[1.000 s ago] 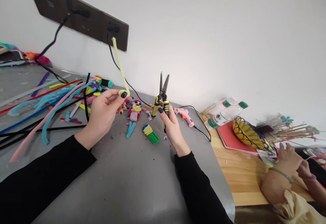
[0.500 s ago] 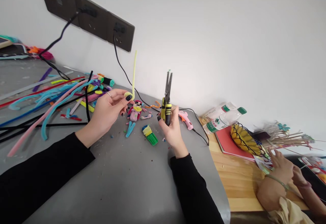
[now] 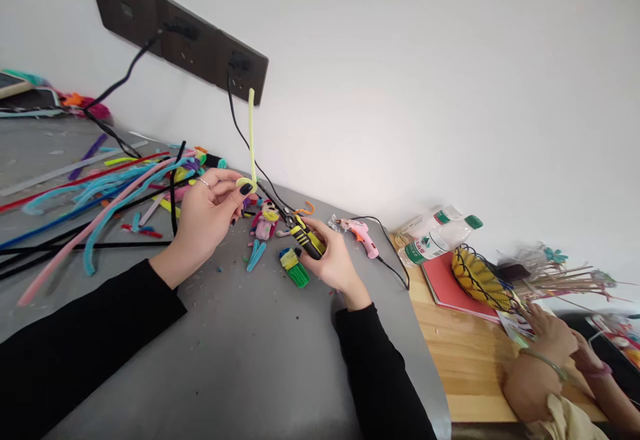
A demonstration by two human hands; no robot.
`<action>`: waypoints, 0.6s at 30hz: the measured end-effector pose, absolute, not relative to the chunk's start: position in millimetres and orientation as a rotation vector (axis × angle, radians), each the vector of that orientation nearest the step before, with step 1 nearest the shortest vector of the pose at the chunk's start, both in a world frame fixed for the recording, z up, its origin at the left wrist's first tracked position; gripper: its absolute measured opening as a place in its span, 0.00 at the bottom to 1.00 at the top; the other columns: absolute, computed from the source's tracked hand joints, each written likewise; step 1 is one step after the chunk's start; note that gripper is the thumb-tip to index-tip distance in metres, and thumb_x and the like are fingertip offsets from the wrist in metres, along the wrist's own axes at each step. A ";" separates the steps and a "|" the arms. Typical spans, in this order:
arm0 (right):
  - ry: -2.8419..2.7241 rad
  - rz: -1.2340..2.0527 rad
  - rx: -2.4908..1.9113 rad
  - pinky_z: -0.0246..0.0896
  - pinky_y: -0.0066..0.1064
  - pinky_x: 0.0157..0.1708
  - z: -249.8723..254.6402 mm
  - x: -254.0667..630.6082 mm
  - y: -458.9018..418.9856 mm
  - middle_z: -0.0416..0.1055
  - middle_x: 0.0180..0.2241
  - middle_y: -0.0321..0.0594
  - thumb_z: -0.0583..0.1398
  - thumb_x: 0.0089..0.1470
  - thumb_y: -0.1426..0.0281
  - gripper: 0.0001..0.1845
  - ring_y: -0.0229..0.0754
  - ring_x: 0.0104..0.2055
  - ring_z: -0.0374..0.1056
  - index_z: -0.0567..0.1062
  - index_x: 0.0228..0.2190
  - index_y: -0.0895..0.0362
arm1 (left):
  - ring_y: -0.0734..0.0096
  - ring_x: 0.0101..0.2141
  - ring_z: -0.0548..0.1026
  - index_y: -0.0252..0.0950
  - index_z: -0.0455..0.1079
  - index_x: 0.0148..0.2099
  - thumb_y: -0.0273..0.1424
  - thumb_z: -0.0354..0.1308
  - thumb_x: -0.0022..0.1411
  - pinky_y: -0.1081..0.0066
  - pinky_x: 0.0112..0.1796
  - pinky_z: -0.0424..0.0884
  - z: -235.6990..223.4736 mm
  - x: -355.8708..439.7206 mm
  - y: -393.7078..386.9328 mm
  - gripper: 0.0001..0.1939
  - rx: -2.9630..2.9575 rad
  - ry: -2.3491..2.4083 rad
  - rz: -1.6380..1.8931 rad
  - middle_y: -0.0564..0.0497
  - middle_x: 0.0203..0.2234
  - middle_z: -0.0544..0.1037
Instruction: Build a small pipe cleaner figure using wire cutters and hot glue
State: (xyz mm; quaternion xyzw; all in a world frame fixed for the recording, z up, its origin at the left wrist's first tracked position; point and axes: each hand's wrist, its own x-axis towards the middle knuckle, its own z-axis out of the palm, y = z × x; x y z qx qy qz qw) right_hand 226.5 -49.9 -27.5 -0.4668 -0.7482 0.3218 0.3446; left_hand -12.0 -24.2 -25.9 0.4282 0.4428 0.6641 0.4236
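Note:
Between thumb and fingers, my left hand (image 3: 210, 210) pinches a pale yellow pipe cleaner (image 3: 252, 137); its lower end is coiled and its long tail stands upright. My right hand (image 3: 333, 253) grips yellow-and-black scissors (image 3: 300, 230) by the handles, with the dark blades tilted up and left, their tips close to the coiled part. Whether the blades touch it I cannot tell. Below the blades lies a small pink doll (image 3: 263, 225) made of pipe cleaners. A bent light-blue piece (image 3: 256, 255) and a green, yellow and blue bundle (image 3: 294, 269) lie nearer to me.
Many loose pipe cleaners (image 3: 113, 217) spread over the grey table at left. A pink hot glue gun (image 3: 364, 237) with a black cord lies right of the scissors. Beyond are plastic bottles (image 3: 437, 240), a yellow basket (image 3: 479, 277) and another person's hands (image 3: 553, 333).
The scissors, upright before, have swung left so that their blades now point toward the coil in my left hand. Their blades have closed together from an earlier spread.

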 end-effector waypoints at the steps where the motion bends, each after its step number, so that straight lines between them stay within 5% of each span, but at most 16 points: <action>1: -1.955 0.827 -1.208 0.71 0.39 0.51 -27.6 226.2 -50.0 0.81 0.52 0.45 0.62 0.45 0.73 0.34 0.48 0.48 0.78 0.76 0.57 0.56 | 0.73 0.21 0.68 0.40 0.69 0.40 0.35 0.73 0.54 0.72 0.22 0.63 -27.3 -12.2 -23.0 0.17 1.077 1.112 1.667 0.56 0.23 0.76; 10: -1.950 0.804 -1.207 0.72 0.36 0.46 -29.5 223.7 -49.7 0.82 0.49 0.43 0.61 0.45 0.73 0.34 0.47 0.44 0.78 0.78 0.56 0.57 | 0.70 0.21 0.68 0.41 0.70 0.41 0.37 0.69 0.57 0.71 0.21 0.62 -32.5 -14.3 -19.8 0.14 1.216 1.126 1.642 0.55 0.22 0.75; 18: -1.934 0.824 -1.240 0.69 0.31 0.38 -28.5 222.1 -50.6 0.83 0.44 0.40 0.61 0.44 0.73 0.33 0.42 0.36 0.75 0.79 0.55 0.56 | 0.73 0.20 0.66 0.40 0.67 0.42 0.27 0.63 0.58 0.73 0.21 0.60 -27.3 -13.4 -23.8 0.11 1.230 1.120 1.619 0.57 0.20 0.74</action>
